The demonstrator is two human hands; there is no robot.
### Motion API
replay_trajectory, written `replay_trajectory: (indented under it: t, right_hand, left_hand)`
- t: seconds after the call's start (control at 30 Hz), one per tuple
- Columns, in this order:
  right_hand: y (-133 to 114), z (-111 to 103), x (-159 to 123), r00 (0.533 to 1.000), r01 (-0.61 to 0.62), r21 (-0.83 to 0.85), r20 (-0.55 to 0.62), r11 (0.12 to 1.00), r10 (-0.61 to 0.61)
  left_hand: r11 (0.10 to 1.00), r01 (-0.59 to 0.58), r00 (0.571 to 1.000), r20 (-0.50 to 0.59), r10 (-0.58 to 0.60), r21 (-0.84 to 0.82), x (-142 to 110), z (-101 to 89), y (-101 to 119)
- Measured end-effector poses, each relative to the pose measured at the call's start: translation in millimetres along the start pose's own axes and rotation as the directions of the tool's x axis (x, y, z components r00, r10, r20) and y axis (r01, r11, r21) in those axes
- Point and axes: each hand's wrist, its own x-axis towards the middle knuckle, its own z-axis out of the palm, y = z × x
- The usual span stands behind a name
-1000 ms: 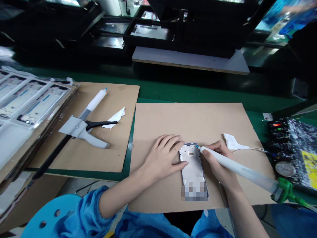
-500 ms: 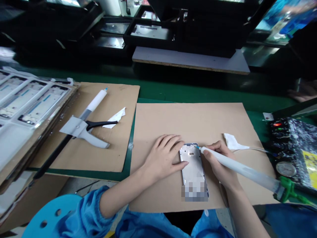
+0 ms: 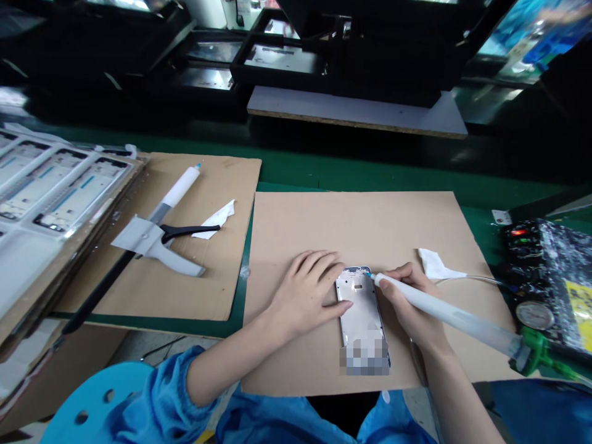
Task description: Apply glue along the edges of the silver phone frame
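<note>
A pale phone housing (image 3: pixel 361 317) lies flat on a cardboard sheet (image 3: pixel 296 231), its lower end covered by a blurred patch. My left hand (image 3: pixel 308 293) rests along its left edge, fingers stretched out, the thumb reaching onto the inner face. In my right hand (image 3: pixel 419 308) is a white dispensing syringe (image 3: pixel 456 317), held like a pen and slanting down to the left. Its blue tip is at the upper right of the housing; whether it touches cannot be made out. A green cap (image 3: pixel 531 351) with a tube closes the syringe's rear end.
To the left, a manual dispensing gun (image 3: pixel 148 237) and a paper scrap (image 3: pixel 217 219) lie on another cardboard sheet (image 3: pixel 208 296). A white tray (image 3: pixel 28 246) holds several housings. At right are a wipe (image 3: pixel 435 265) and a control box with a gauge (image 3: pixel 534 314). A shelf board (image 3: pixel 351 111) juts out behind.
The syringe tip has shifted very slightly left along the top of the housing. My left hand stays put. Another person's hand at the far right edge is no longer visible.
</note>
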Motion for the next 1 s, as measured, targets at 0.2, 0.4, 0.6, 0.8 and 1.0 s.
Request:
replay_trajectory:
  t: [0.2, 0.4, 0.6, 0.8, 1.0]
  right_hand:
    - [-1.3, 0.9, 0.1, 1.000, -0.002, 0.013, -0.004, 1.000, 0.002]
    - [-1.8, 0.8, 0.9, 1.000, -0.008, 0.002, -0.005, 1.000, 0.008]
    - [-4.8, 1.6, 1.2, 1.000, -0.023, -0.004, -0.005, 1.000, 0.023]
    - [0.9, -1.3, 2.3, 0.998, -0.042, 0.053, -0.050, 0.998, 0.045]
    - [8.6, -11.4, -2.9, 0.992, 0.030, 0.236, -0.128, 0.971, 0.001]
  left_hand:
    - [1.000, 0.005, 1.000, 0.009, -0.004, -0.008, -0.9, 0.1, 0.3]
    - [1.000, 0.015, 1.000, 0.020, -0.014, -0.006, 0.4, -1.0, 1.0]
    - [1.000, -0.003, 1.000, -0.002, 0.003, 0.003, 0.4, -0.7, 0.6]
    - [1.000, -0.001, 1.000, 0.005, 0.001, 0.015, 0.7, -0.1, 0.8]
    - [0.998, 0.033, 0.998, -0.051, -0.031, 0.050, 1.3, 0.2, 0.4]
